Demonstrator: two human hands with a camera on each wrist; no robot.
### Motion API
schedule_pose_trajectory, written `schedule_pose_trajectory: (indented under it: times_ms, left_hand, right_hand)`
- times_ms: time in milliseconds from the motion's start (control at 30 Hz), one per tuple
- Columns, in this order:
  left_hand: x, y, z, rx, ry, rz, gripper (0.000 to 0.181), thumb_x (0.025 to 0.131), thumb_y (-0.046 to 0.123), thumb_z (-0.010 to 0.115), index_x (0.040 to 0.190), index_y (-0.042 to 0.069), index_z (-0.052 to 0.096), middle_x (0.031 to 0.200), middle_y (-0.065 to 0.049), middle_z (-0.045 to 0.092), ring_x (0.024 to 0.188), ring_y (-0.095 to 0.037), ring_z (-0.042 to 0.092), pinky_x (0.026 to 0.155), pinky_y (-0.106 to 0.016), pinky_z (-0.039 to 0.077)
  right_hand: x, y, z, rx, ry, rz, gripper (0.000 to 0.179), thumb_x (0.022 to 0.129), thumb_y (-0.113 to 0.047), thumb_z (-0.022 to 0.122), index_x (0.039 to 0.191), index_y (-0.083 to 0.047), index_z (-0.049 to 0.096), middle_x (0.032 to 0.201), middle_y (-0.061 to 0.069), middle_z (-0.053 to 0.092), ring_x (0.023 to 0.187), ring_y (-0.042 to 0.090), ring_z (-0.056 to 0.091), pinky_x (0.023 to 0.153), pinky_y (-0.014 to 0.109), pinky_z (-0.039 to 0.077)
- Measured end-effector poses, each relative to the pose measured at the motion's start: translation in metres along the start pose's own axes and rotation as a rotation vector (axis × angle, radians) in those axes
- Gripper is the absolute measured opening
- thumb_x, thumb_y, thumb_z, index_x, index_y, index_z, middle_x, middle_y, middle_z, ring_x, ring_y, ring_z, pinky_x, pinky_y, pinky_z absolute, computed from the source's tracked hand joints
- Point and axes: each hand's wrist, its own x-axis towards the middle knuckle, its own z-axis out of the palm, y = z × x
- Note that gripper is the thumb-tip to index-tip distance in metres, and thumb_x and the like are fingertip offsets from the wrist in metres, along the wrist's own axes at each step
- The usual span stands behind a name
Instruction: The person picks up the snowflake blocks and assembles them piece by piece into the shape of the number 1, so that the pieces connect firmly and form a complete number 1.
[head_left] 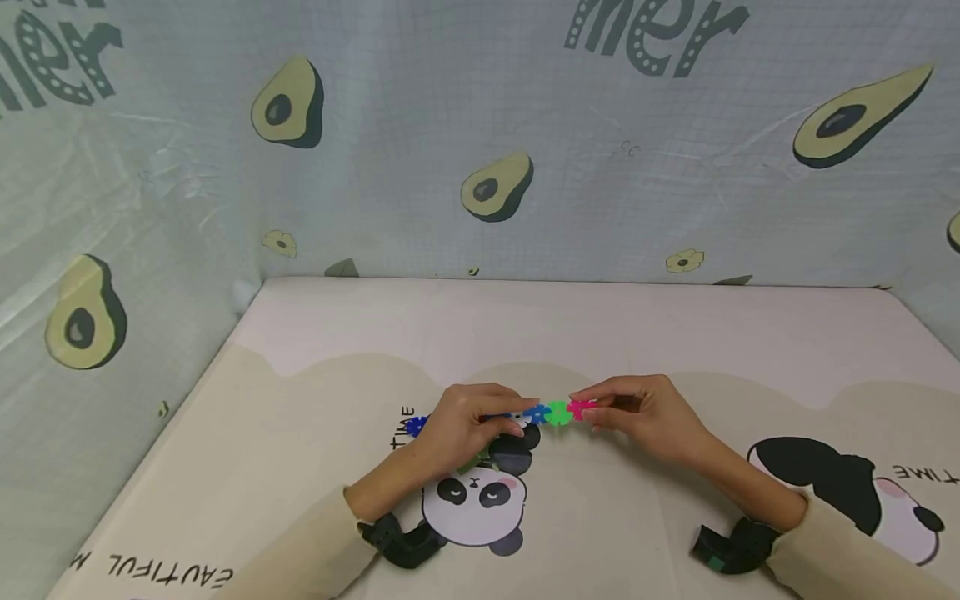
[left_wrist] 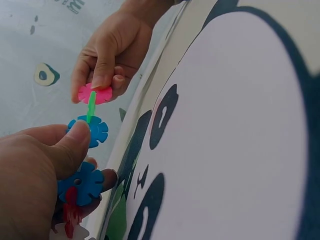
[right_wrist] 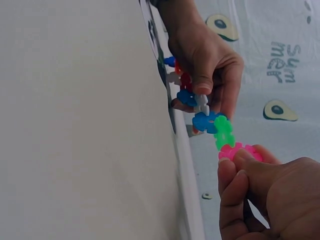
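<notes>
Between the two hands runs a chain of flower-shaped interlocking plastic discs, slotted edge to edge. My right hand [head_left: 648, 414] pinches the pink disc [right_wrist: 240, 152] at one end between thumb and fingers. Joined to that pink piece is a green disc [head_left: 558, 412], followed by a blue disc [right_wrist: 207, 121]. The left hand [head_left: 465, 421] grips the chain around a white disc [right_wrist: 201, 104], its thumb on top. Past the left fingers the chain goes on with another blue disc [left_wrist: 82, 184], red and white pieces, and a dark blue disc [head_left: 416, 426] at the far end.
Under the hands is a table covered in a beige and pink cloth [head_left: 337, 467] with printed pandas. Behind it hangs a pale curtain [head_left: 390, 167] with avocado prints. A black strap mount [head_left: 405, 542] sits at the left wrist, and another mount [head_left: 738, 546] at the right.
</notes>
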Motion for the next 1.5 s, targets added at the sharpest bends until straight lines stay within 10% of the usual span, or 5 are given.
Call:
schedule_pose_trajectory:
  times_ms: [400,800,1167,1500]
  left_hand:
    - [0.001,-0.001,0.001,0.046,0.026,0.06,0.03,0.081,0.003,0.074,0.111,0.006,0.072,0.096,-0.003,0.069,0.089,-0.011,0.065,0.076,-0.02,0.052]
    - [0.005,0.012,-0.005,0.146,-0.098,-0.149,0.042,0.083,0.02,0.075,0.124,0.015,0.066,0.109,0.001,0.066,0.102,-0.012,0.061,0.084,-0.027,0.051]
    - [-0.004,0.01,-0.058,0.211,-0.06,-0.274,0.031,0.084,0.015,0.075,0.114,0.009,0.069,0.103,-0.003,0.065,0.084,-0.015,0.057,0.071,-0.029,0.051]
    - [-0.027,0.001,-0.086,0.237,-0.227,-0.393,0.024,0.085,0.008,0.072,0.108,0.011,0.066,0.088,0.005,0.058,0.079,-0.012,0.053,0.069,-0.028,0.047]
  right_hand:
    - [0.0,-0.001,0.004,0.044,-0.004,-0.02,0.022,0.083,-0.002,0.072,0.105,-0.007,0.074,0.076,0.007,0.07,0.059,0.023,0.062,0.046,0.025,0.041]
    - [0.003,0.001,0.0,-0.006,0.0,0.159,0.019,0.085,-0.009,0.073,0.103,-0.015,0.073,0.075,0.004,0.068,0.066,0.023,0.067,0.055,0.027,0.049]
    - [0.004,0.002,-0.001,0.039,-0.014,0.181,0.022,0.086,-0.004,0.069,0.107,-0.012,0.072,0.076,0.007,0.068,0.067,0.025,0.068,0.06,0.029,0.054]
    - [0.004,0.003,-0.002,0.057,-0.014,0.199,0.021,0.088,-0.004,0.068,0.108,-0.01,0.071,0.079,0.009,0.069,0.07,0.026,0.069,0.063,0.03,0.055]
